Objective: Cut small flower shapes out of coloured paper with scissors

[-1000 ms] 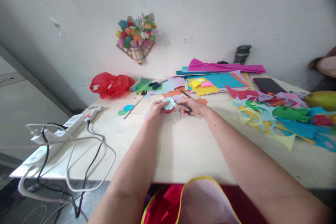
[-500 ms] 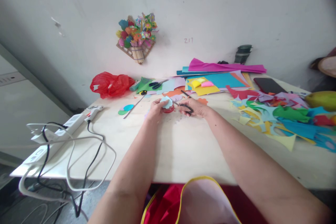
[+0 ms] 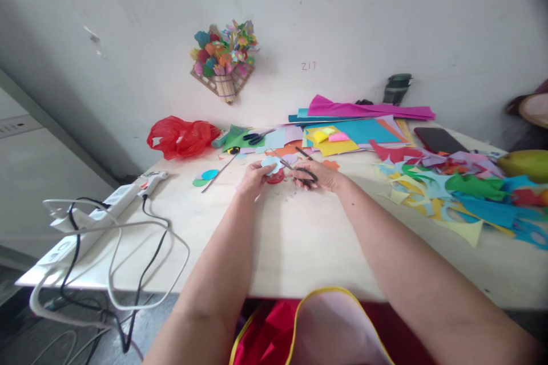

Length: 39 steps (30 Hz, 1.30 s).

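Observation:
Between the thumb and fingers of my left hand point(image 3: 253, 177) is a light blue paper flower point(image 3: 271, 165) with a scalloped edge. My right hand point(image 3: 319, 175) grips a pair of scissors point(image 3: 303, 174) by its dark handles, with the blades parted and pointing left at the flower's right side. Whether the blades touch the paper I cannot tell. Just beneath the flower lies a round red object point(image 3: 275, 177), partly covered. Scraps of orange paper point(image 3: 291, 149) and lilac paper point(image 3: 289, 158) lie just beyond my hands.
Paper offcuts point(image 3: 454, 194) are heaped on the right, near a phone point(image 3: 440, 140). Coloured sheets point(image 3: 368, 131) are stacked at the back. A second pair of scissors point(image 3: 256, 138) lies beside a red plastic bag point(image 3: 184, 138). A power strip point(image 3: 103, 211) with loose cables runs along the left edge.
The scissors have opened, and their blades now point more up and left. The paper flower has turned slightly in my left hand.

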### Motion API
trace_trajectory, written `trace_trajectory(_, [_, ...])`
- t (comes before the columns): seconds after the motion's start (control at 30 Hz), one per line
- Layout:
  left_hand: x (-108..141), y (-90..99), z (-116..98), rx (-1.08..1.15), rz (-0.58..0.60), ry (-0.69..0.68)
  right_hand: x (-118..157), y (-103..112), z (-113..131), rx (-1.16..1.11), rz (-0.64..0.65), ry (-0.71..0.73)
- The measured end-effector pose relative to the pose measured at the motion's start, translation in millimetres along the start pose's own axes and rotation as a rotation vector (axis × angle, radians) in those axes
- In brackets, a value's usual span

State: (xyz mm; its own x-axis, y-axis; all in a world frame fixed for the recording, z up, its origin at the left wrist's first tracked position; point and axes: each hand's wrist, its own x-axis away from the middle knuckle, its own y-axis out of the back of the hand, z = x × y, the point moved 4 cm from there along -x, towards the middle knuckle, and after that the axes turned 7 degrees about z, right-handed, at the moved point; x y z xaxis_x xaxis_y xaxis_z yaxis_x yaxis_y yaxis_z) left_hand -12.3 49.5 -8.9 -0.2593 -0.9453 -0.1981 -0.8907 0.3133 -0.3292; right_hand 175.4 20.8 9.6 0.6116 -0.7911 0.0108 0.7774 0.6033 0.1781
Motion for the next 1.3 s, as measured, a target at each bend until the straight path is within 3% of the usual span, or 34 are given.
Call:
trace_trajectory(0.37, [0.5,0.6,-0.4,-0.056,0.078,0.026,-3.5,2.7,-7.7,0.016,0.022,0.041])
trace_trajectory(0.57, [4.6,-5.7,1.0,-0.167,0.157,0.139,-9.6,3.0,-3.7,0.007,0.003,-0.032])
trace_trajectory(0.77, [1.8,-2.7,2.9,-0.244,0.133,0.093,-8.5,5.2,3.1,0.072,0.039,-0.093])
trace_trajectory(0.97, [-0.2,-3.8,4.9,-0.263,0.148,0.075,5.2,15.0,-4.1,0.126,-0.08,-0.074])
trace_trajectory(1.3, [6.1,-10.9,0.1,-0.211,0.103,0.121,11.7,0.9,4.3,0.119,-0.116,-0.095])
